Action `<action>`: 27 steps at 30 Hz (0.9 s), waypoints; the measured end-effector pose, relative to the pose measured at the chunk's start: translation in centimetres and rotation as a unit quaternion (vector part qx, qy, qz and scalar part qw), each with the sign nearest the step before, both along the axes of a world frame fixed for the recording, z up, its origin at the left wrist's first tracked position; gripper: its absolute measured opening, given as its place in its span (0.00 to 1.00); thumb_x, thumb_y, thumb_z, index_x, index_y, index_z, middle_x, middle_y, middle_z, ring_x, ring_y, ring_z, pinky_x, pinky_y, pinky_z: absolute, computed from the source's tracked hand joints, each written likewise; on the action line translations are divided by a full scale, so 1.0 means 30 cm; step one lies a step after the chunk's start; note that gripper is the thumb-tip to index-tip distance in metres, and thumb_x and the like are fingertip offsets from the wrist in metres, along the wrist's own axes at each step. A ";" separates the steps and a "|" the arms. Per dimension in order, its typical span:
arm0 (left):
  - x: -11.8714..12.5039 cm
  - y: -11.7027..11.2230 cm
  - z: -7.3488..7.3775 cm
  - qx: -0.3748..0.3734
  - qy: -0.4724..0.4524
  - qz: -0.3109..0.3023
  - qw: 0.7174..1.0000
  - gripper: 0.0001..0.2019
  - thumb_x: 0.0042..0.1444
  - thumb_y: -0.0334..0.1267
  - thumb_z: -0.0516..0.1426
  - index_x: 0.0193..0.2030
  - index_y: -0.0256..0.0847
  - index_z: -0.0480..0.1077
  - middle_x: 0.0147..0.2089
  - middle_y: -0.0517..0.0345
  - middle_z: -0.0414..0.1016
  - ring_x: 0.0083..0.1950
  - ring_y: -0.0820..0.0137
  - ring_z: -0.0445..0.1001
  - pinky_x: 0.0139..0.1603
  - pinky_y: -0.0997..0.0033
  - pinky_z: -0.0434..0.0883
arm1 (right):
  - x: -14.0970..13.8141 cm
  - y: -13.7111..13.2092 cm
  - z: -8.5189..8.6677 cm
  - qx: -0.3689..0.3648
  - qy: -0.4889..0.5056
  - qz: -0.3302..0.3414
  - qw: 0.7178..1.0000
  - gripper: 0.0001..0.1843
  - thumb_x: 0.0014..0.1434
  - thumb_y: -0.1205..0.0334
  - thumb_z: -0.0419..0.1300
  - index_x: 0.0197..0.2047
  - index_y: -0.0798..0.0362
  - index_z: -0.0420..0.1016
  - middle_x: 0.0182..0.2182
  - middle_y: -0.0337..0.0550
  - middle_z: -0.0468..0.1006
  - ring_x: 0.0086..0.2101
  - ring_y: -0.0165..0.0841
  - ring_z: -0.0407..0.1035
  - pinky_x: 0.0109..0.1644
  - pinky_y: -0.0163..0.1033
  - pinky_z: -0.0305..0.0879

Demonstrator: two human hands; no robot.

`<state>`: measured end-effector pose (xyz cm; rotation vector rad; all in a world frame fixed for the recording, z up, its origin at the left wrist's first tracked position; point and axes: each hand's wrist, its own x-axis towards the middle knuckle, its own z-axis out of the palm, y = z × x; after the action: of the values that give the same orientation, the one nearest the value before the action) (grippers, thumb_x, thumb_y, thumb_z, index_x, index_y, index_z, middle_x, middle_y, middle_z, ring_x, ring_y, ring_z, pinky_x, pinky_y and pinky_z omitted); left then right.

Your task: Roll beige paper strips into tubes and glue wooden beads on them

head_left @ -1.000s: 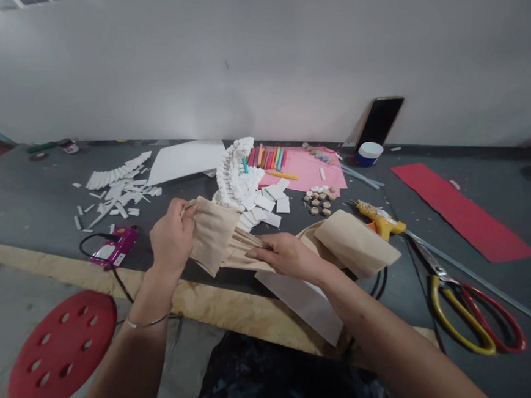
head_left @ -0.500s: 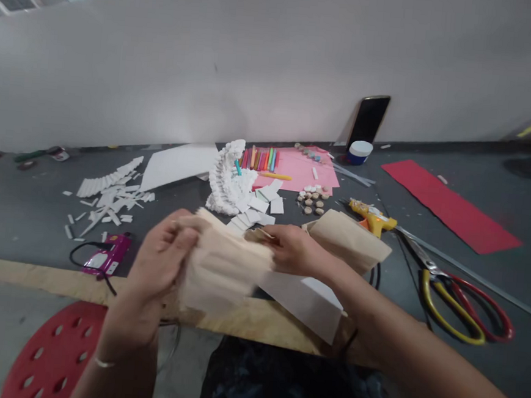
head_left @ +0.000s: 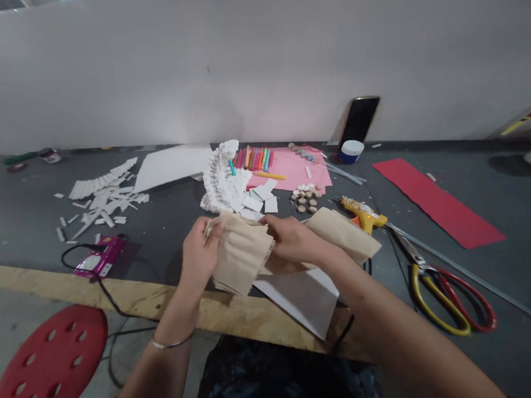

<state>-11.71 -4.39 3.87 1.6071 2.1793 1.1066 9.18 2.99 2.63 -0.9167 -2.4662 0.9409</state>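
Observation:
My left hand point(head_left: 200, 254) grips a stack of beige cloth pieces point(head_left: 240, 258) by its left side, thumb on top. The cut edges look frayed. At the stack's right edge, my right hand point(head_left: 290, 239) is closed with its fingers curled on the beige cloth; the fingertips are partly hidden. Below and beside that wrist lies a larger folded beige cloth point(head_left: 345, 235). A white sheet point(head_left: 306, 300) rests under it, near the table's front edge. Just beyond my hands are small white square cards point(head_left: 270, 204) and a ruffled white piece point(head_left: 221, 180).
Right of my arm are a yellow glue gun point(head_left: 369, 218), large scissors point(head_left: 425, 267) and a red strip point(head_left: 437, 203). White scraps point(head_left: 109, 199) and a purple corded device point(head_left: 102, 256) lie left. Crayons point(head_left: 254, 159), pink paper point(head_left: 295, 171), a jar point(head_left: 352, 150) and a phone point(head_left: 361, 117) stand behind.
My left hand has moved right with the cloth stack, closer to my right hand. The stack was blurred and held more level; its front edge now tilts down. The view has shifted slightly.

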 end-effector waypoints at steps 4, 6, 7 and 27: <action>-0.063 -0.006 -0.046 -0.014 -0.019 0.017 1.000 0.18 0.56 0.50 0.56 0.47 0.39 0.69 0.43 0.50 0.77 0.44 0.62 0.74 0.42 0.68 0.68 | -0.001 0.013 -0.040 0.113 -0.118 -0.028 0.986 0.11 0.61 0.57 0.56 0.40 0.54 0.74 0.37 0.48 0.79 0.41 0.38 0.69 0.48 0.42 0.56; -0.080 -0.009 -0.066 -0.048 -0.015 -0.004 0.999 0.17 0.57 0.52 0.54 0.42 0.39 0.70 0.42 0.50 0.77 0.43 0.62 0.74 0.41 0.68 0.67 | -0.017 -0.001 -0.067 0.146 -0.139 -0.043 0.979 0.13 0.65 0.56 0.52 0.41 0.55 0.74 0.39 0.50 0.78 0.43 0.40 0.68 0.49 0.43 0.55; -0.084 -0.011 -0.074 -0.064 -0.010 -0.008 0.998 0.17 0.58 0.52 0.53 0.38 0.39 0.70 0.38 0.51 0.77 0.40 0.63 0.74 0.40 0.69 0.66 | -0.027 -0.012 -0.082 0.155 -0.143 -0.054 0.976 0.15 0.67 0.56 0.50 0.42 0.55 0.74 0.40 0.51 0.78 0.44 0.41 0.67 0.49 0.44 0.55; -0.150 -0.137 -0.008 -0.025 0.148 0.175 0.973 0.10 0.63 0.43 0.46 0.34 0.44 0.63 0.29 0.56 0.68 0.32 0.62 0.68 0.31 0.68 0.57 | -0.070 -0.072 -0.205 0.200 -0.120 -0.132 0.963 0.25 0.69 0.54 0.41 0.65 0.45 0.63 0.63 0.47 0.62 0.63 0.47 0.49 0.67 0.56 0.39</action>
<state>-16.20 -8.51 3.62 1.4839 2.7430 0.9307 7.08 0.84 -3.51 -1.2253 -2.5055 0.2380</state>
